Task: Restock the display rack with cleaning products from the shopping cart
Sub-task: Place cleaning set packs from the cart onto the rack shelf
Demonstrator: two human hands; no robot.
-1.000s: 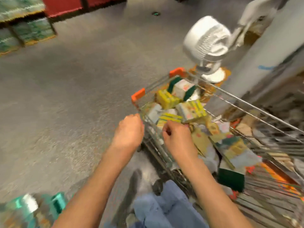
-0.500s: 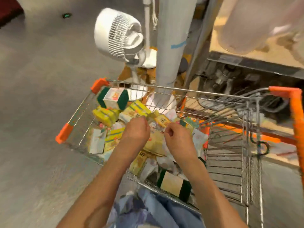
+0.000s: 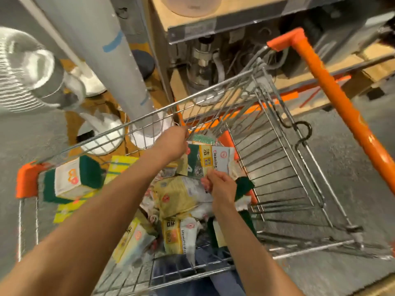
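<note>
Cleaning pack (image 3: pixel 208 160) | left hand (image 3: pixel 171 144) grips top | right hand (image 3: pixel 221 185) pinches bottom

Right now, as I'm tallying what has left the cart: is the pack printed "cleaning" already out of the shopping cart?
No: the pack sits inside the shopping cart, both hands on it above the other packs.

Left hand (image 3: pixel 171 144) fingers hidden behind cleaning pack (image 3: pixel 208 160); fan (image 3: pixel 25 69) left of shopping cart (image 3: pixel 277 129) blurred, frame-cut.
</note>
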